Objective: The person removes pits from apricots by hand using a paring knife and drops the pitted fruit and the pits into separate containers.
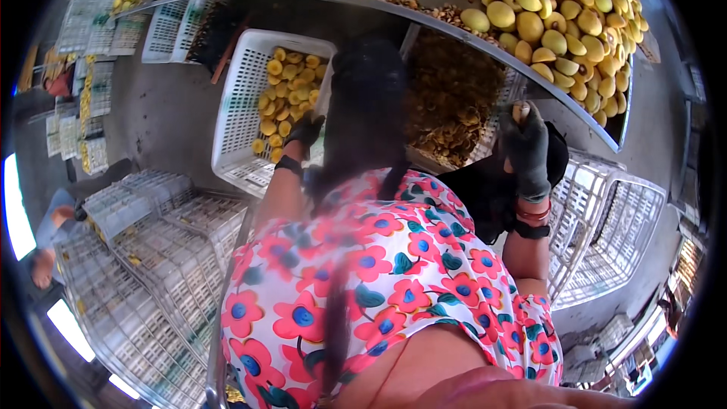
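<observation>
My left hand (306, 129), in a dark glove, reaches over the right side of a white plastic crate (233, 102) that holds yellow halved fruit (289, 88), probably peaches. Whether its fingers hold anything does not show. My right hand (525, 139), in a grey glove, is closed around the wooden handle of a small tool (520, 111), just below the metal table's edge; the working end is not clear. Halved yellow fruit (568, 28) lies heaped on the metal table (363, 0), with brown pits or scraps near its rim.
Between my hands, a container of wet brown scraps (454, 96) stands under the table, partly hidden by dark hair or a cap. Stacked white crates (153, 250) are at the left, more crates (608, 227) at the right. Another person's arm (48, 250) shows at the far left.
</observation>
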The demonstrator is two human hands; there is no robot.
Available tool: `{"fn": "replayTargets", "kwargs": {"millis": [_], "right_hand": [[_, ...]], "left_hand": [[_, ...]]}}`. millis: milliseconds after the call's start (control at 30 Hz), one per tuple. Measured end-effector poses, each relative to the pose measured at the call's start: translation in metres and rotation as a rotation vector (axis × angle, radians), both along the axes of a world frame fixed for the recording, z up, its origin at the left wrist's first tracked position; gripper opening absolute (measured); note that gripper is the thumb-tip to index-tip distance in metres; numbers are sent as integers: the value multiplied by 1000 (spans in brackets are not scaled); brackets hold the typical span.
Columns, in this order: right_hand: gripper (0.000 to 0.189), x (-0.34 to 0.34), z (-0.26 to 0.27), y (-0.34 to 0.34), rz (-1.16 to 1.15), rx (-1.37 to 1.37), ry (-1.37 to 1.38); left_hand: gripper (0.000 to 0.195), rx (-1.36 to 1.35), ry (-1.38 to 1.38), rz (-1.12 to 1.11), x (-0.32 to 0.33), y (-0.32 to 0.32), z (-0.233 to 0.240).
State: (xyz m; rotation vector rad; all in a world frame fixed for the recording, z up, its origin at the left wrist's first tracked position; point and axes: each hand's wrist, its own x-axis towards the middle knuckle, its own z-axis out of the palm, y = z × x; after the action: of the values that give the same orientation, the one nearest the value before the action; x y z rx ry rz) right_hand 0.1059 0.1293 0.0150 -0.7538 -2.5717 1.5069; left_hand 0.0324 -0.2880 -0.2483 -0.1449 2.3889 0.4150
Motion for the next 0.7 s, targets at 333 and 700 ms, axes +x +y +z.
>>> {"fn": "replayTargets", "kwargs": {"millis": [333, 700], "right_hand": [[18, -47, 32, 65, -94, 279, -206], [46, -80, 4, 154, 400, 642, -437]], "left_hand": [[45, 646, -50, 652, 35, -47, -55], [38, 86, 4, 187, 22, 16, 8]]}}
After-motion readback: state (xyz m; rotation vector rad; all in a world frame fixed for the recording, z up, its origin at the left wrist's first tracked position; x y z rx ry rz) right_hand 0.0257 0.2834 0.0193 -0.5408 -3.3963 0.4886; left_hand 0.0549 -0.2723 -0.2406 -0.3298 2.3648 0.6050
